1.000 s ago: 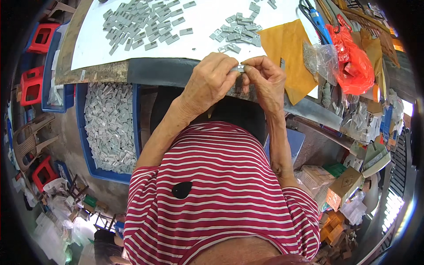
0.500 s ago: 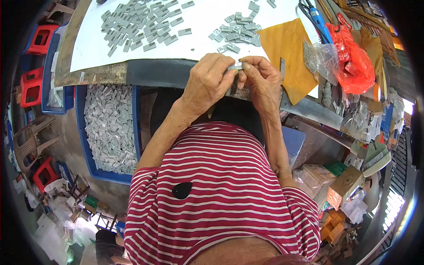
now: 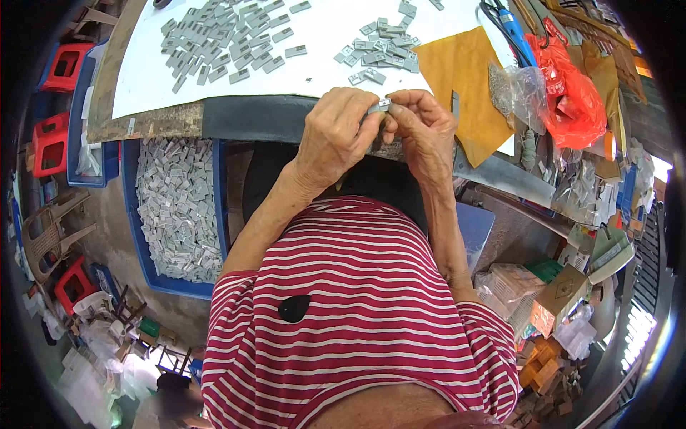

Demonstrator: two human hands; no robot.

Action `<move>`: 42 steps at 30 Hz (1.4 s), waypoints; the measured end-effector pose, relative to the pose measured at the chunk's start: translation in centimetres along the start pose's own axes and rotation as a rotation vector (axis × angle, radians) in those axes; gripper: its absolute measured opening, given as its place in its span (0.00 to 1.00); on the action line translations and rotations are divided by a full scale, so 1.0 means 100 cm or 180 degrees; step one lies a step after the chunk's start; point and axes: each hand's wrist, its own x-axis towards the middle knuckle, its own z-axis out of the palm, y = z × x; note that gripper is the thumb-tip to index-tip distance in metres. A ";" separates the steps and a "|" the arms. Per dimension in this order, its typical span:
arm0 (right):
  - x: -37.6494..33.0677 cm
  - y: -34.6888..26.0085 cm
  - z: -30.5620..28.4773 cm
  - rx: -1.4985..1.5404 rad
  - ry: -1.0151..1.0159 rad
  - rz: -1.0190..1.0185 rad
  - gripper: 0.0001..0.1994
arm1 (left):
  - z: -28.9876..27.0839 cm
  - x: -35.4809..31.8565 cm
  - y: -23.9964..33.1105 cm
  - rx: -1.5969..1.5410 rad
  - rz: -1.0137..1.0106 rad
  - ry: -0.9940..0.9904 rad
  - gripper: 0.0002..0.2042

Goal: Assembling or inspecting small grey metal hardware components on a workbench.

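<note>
Grey metal piece (image 3: 384,106) sits pinched between the left hand (image 3: 337,136) and right hand (image 3: 423,129) at the counter (image 3: 214,118) edge, near the yellow envelope (image 3: 464,79).

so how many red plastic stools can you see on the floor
3. One red stool at upper left, a second red stool just below it, and a third red stool lower left near a beige chair. More may be hidden in the clutter.

I note a red plastic bag (image 3: 575,96) at the table's right end, a clear plastic bag (image 3: 518,86) just left of it. Lower right: brown cardboard box (image 3: 564,289) with a diamond label, beside clear-wrapped packets (image 3: 511,282).
</note>
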 end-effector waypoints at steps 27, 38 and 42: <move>0.004 0.004 -0.002 -0.0037 -0.0093 -0.0039 0.06 | 0.003 -0.001 -0.003 -0.0096 -0.0026 0.0057 0.09; 0.004 0.002 0.002 -0.0186 0.0120 0.0068 0.06 | -0.006 0.010 -0.015 0.0177 -0.0103 0.0067 0.08; 0.000 0.003 -0.005 -0.0249 0.0120 0.0014 0.06 | -0.009 0.022 -0.035 0.0146 -0.0351 0.0141 0.07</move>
